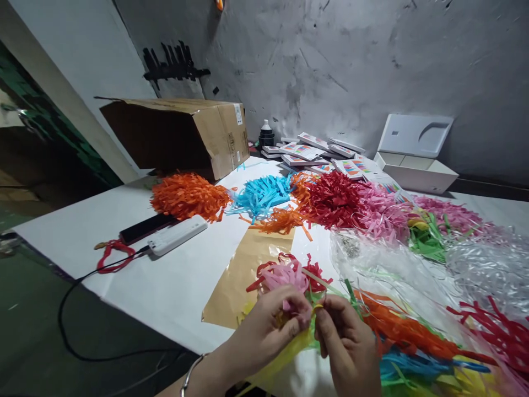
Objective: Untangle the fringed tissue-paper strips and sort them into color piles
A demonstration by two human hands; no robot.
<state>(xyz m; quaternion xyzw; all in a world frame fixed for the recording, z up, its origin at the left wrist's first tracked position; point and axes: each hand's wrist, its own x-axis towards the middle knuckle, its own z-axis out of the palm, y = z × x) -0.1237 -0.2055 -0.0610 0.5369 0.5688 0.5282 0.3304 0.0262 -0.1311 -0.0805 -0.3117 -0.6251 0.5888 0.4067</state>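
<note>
My left hand (268, 322) is closed around a bunch of paper strips. Pink strips (285, 277) and red strips (316, 275) stick up above its fingers, and yellow strips (285, 358) hang below. Close beside it, my right hand (349, 342) pinches a small yellow strip (317, 307) between thumb and forefinger. Both sets of fingertips almost meet at the bunch. Whether a thin thread also runs between them is too small to tell. Under the bunch lies a brown paper sheet (231, 275) on the white table.
Orange (188, 196), blue (264, 194) and dark red (336, 198) strip tassels lie across the table. Behind them are a cardboard box (225, 138), flat printed packs (306, 151) and a white box (417, 171). A white power bank (177, 236) lies left; clear plastic (384, 264) lies right.
</note>
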